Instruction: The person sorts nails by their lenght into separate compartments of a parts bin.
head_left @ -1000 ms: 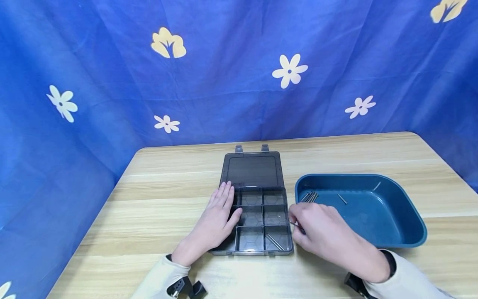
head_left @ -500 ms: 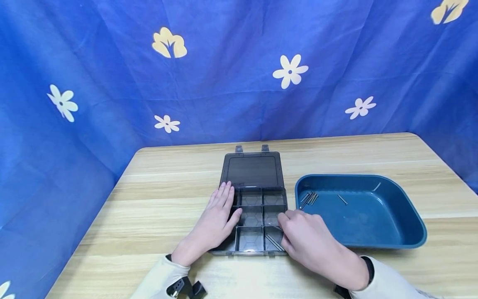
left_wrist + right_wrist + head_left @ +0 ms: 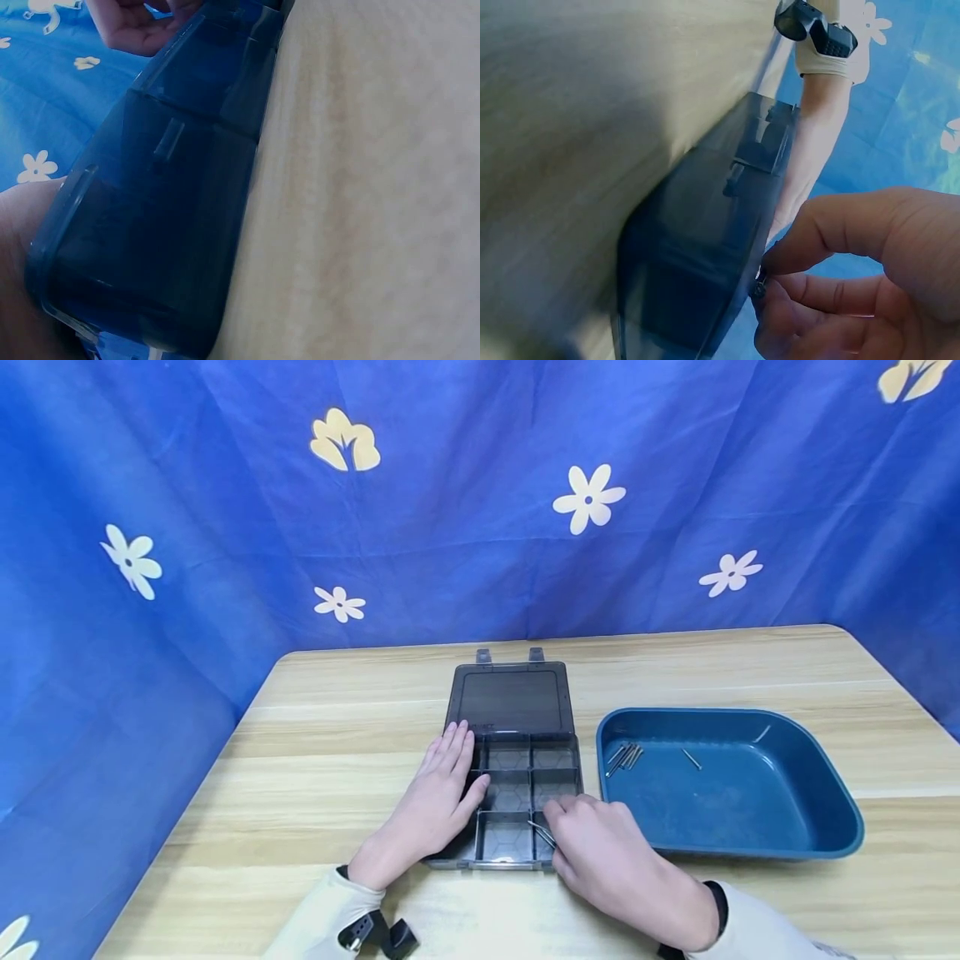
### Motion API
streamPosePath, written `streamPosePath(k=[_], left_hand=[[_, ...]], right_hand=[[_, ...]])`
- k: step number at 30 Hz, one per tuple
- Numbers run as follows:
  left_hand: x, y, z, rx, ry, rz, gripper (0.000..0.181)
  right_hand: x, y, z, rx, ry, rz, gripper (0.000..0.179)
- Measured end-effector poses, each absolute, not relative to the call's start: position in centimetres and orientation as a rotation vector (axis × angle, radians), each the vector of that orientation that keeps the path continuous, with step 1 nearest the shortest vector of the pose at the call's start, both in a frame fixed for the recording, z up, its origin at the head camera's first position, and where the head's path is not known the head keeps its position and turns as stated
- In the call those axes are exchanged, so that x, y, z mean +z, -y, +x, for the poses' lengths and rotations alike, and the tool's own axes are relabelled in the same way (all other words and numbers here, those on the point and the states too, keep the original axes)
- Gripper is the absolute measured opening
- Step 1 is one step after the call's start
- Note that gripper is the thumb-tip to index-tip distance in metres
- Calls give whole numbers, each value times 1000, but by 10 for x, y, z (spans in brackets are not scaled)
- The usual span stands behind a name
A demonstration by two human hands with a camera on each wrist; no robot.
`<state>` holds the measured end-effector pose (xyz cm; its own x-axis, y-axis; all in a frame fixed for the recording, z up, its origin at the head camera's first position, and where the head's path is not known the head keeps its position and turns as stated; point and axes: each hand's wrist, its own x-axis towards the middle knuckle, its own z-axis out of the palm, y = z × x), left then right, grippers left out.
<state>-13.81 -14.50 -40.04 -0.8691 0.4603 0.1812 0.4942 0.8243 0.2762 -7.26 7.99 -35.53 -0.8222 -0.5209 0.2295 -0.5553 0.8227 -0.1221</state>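
Smoky-grey organiser box [image 3: 513, 697], floors [image 3: 506, 839] apparently hexagon-patterned; teal-blue tray [image 3: 738, 810] at right; pale wood-grain table [image 3: 337, 718]; far curtain [image 3: 450, 543] blue with white flowers [image 3: 600, 513] and cream blossoms [image 3: 330, 433].

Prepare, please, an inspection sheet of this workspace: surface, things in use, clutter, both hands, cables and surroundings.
Surface: wood-grain table.
Job's things: dark compartment box, lid open; blue tray to its right, with a group of metal fasteners near its left wall and one lone fastener.
Clutter: nothing seen.
Left hand: rests on the box's left side, fingers extended.
Right hand: pinches a small metal fastener at the near right compartment.
Cables: nothing seen.
Surroundings: blue cloth with pale printed flowers behind the table.
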Motion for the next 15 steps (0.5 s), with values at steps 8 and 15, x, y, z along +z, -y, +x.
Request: streamPosePath(k=[8,15], left_hand=[[-399,145,-138,-478,2913,-755,63],[-398,145,-138,-463,2915,-761,64]], right_hand=[[-361,-77,-72,321,2833,825,15],[-361,-77,-72,300,2850,795,14]])
